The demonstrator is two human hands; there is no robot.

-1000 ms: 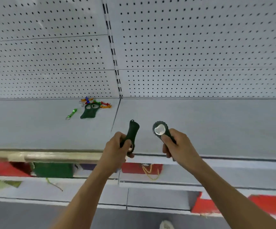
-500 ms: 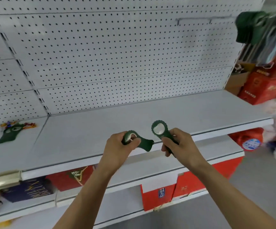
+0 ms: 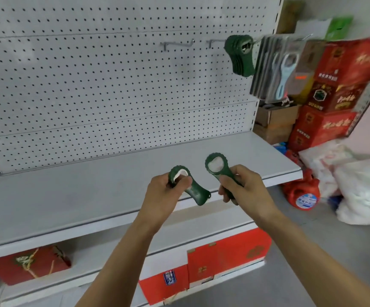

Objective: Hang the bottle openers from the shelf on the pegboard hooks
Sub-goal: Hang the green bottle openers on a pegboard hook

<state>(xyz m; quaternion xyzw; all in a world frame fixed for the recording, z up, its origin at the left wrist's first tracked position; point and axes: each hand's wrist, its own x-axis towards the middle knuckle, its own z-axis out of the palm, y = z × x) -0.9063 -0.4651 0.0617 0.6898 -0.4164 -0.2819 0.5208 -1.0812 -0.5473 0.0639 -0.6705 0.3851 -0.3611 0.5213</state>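
Above the shelf (image 3: pixel 117 185), each hand grips a green opener: the left hand (image 3: pixel 164 193) holds the left opener (image 3: pixel 190 188) lying sideways, the right hand (image 3: pixel 241 187) holds the right opener (image 3: pixel 218 166) ring-up. The empty hook (image 3: pixel 178 43) sits up and rightward, nearer the right hand.

Red gift boxes (image 3: pixel 343 94) stack at far right over brown cartons (image 3: pixel 272 120), white sacks (image 3: pixel 357 187) and a red jug (image 3: pixel 301 194) lie near, packaged peelers (image 3: pixel 277 69) hang.
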